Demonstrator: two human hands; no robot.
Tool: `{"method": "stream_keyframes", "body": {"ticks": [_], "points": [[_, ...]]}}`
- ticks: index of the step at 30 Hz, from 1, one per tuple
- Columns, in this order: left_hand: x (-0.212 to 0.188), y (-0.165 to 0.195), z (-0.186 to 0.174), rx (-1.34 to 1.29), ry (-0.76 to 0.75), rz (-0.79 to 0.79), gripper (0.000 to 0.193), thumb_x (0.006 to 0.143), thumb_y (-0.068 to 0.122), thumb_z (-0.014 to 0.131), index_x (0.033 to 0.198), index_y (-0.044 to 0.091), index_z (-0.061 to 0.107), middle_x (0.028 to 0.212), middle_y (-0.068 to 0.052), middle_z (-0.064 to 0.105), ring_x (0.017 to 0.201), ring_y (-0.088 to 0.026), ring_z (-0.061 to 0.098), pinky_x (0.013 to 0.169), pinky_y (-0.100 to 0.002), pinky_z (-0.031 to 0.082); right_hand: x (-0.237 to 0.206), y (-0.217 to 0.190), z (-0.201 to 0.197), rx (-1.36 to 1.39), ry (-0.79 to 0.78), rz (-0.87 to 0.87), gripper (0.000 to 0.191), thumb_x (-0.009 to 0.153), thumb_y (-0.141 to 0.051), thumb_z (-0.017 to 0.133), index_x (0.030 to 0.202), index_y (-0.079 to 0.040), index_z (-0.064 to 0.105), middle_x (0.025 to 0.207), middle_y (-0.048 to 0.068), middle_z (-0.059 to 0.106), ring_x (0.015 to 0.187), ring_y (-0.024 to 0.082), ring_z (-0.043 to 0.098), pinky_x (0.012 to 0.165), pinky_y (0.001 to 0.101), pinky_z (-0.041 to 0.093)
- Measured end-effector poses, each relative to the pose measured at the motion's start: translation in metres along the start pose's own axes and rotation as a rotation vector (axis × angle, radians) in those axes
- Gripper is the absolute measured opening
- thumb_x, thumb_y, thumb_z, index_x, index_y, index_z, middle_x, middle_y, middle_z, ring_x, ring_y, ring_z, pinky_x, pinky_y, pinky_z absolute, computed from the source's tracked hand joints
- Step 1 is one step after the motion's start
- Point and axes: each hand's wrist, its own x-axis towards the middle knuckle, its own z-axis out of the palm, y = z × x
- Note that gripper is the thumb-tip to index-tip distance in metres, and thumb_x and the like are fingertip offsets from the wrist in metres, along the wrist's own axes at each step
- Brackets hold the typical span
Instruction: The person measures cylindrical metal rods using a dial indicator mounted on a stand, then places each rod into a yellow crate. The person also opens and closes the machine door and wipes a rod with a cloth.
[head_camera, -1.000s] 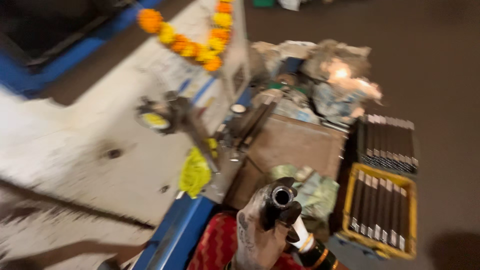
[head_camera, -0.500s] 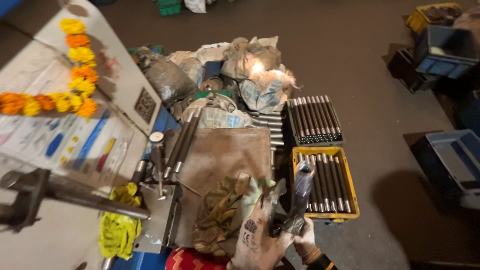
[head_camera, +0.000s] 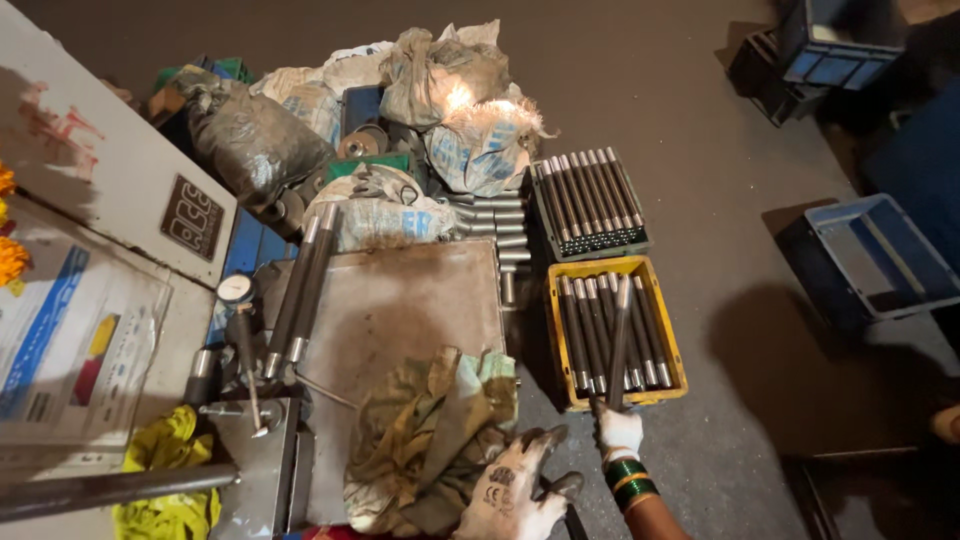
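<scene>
Steel rod (head_camera: 619, 340) is gripped at its near end by the gloved right hand (head_camera: 619, 432), angled low over the yellow crate (head_camera: 672, 330) of matching rods. The left hand (head_camera: 515, 490) hangs half-open beside a crumpled rag (head_camera: 420, 430).

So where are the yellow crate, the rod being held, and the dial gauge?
yellow crate (head_camera: 669, 330), head view, right rim.
rod (head_camera: 620, 335), head view, mid-shaft.
dial gauge (head_camera: 235, 289), head view, round face.

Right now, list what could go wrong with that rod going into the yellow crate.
1. The right hand grips the steel rod only at its near end, so it might slip and drop.
2. The yellow crate already looks full; the rod lies across other rods and could roll off.
</scene>
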Motion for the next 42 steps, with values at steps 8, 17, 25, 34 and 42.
{"method": "stream_keyframes", "body": {"ticks": [8,17,25,34,42], "points": [[0.044,-0.056,0.028,0.172,-0.164,-0.304,0.076,0.088,0.056,0.071,0.153,0.03,0.042,0.151,-0.023,0.041,0.133,-0.044,0.048,0.109,-0.051,0.04,0.0,0.03,0.02,-0.137,0.116,0.244,0.027,0.077,-0.021,0.084,0.075,0.003,0.073,0.06,0.01,0.065,0.044,0.022,0.056,0.041,0.0386,0.045],[0.059,-0.068,0.031,0.371,0.023,-0.321,0.078,0.081,0.051,0.075,0.147,0.019,0.049,0.153,-0.027,0.037,0.138,-0.046,0.037,0.111,-0.053,0.03,0.037,0.045,0.056,-0.241,0.198,0.345,0.034,0.078,-0.029,0.083,0.077,0.003,0.073,0.06,0.011,0.063,0.045,0.023,0.059,0.044,0.0389,0.049],[0.082,-0.083,0.026,0.412,0.036,-0.312,0.074,0.079,0.045,0.076,0.146,0.02,0.054,0.162,-0.026,0.028,0.148,-0.048,0.022,0.11,-0.056,0.027,0.076,0.046,0.082,-0.324,0.175,0.243,0.034,0.077,-0.027,0.083,0.084,0.005,0.075,0.063,0.013,0.066,0.05,0.022,0.063,0.048,0.0392,0.05],[0.102,-0.101,0.022,0.486,-0.054,-0.343,0.08,0.079,0.041,0.074,0.152,0.025,0.047,0.166,-0.022,0.02,0.15,-0.048,0.016,0.111,-0.055,0.024,0.124,0.025,0.1,-0.595,0.173,0.139,0.048,0.076,-0.038,0.083,0.104,0.001,0.079,0.09,0.023,0.078,0.086,0.033,0.078,0.084,0.0426,0.059],[0.125,-0.121,0.047,0.536,-0.088,-0.441,0.072,0.083,0.044,0.07,0.148,0.024,0.046,0.168,-0.02,0.015,0.146,-0.048,0.013,0.111,-0.062,0.021,0.21,0.009,0.102,-0.812,0.331,-0.011,0.046,0.075,-0.033,0.081,0.102,0.005,0.079,0.104,0.029,0.074,0.1,0.041,0.073,0.092,0.0438,0.056]]}}
